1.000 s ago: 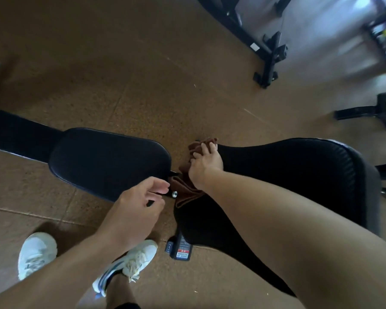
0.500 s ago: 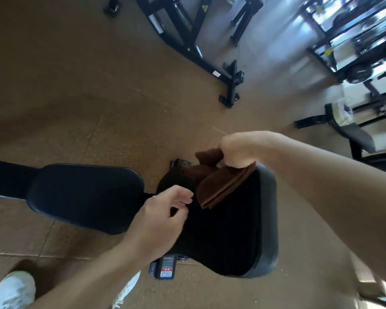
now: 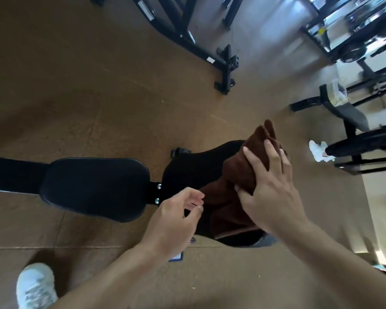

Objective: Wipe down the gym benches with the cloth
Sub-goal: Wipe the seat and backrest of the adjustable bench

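Observation:
A black padded gym bench lies across the view: its long back pad (image 3: 94, 188) on the left, its seat pad (image 3: 196, 168) on the right, joined by a bolted bracket. A brown cloth (image 3: 230, 201) is draped over the seat pad. My right hand (image 3: 270, 188) presses on the cloth from above, fingers spread and curled into its folds. My left hand (image 3: 176, 217) hovers just left of the cloth near the bracket, fingers loosely curled and holding nothing.
The floor is brown cork-like tile. A black machine frame (image 3: 225, 65) stands behind the bench. At the right are another bench (image 3: 348, 117) and racks, with another person's white shoe (image 3: 319, 150) beside them. My own white shoe (image 3: 35, 286) is at the lower left.
My right hand has gone from gripping the bunched cloth at the seat's far edge to lying flat on it, the cloth now spread lower over the seat. My left hand has loosened.

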`<control>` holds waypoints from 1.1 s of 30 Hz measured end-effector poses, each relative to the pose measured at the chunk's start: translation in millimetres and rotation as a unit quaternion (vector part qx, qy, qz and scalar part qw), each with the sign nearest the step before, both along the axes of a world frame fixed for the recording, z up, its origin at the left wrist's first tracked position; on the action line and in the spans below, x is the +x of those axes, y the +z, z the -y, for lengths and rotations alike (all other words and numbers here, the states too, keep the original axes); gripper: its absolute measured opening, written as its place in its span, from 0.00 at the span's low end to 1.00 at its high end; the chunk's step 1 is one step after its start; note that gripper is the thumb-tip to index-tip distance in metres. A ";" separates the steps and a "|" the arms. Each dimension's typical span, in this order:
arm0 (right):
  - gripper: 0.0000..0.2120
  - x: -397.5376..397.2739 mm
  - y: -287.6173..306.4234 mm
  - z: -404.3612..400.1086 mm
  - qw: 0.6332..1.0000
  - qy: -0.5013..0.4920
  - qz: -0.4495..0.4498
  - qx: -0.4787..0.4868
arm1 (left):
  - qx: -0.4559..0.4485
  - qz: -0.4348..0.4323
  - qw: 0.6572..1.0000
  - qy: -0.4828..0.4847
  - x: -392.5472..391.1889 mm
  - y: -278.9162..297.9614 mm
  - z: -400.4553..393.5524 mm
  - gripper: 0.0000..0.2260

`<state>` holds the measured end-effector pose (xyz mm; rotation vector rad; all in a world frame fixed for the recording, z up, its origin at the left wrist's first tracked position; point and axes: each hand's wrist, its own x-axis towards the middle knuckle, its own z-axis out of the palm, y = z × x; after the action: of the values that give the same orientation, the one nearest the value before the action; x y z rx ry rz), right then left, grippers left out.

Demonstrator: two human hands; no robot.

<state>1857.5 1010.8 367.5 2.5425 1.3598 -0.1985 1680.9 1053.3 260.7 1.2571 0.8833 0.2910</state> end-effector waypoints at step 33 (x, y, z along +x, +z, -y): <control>0.27 -74.0 -296.3 -16.1 0.796 0.328 0.027 -0.508 | -0.065 -0.106 0.989 0.079 -64.9 -112.5 2.9 0.07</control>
<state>1783.6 1026.9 71.2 1.1228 1.4501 -0.5303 1616.0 1050.4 148.1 1.1125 1.1687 0.2237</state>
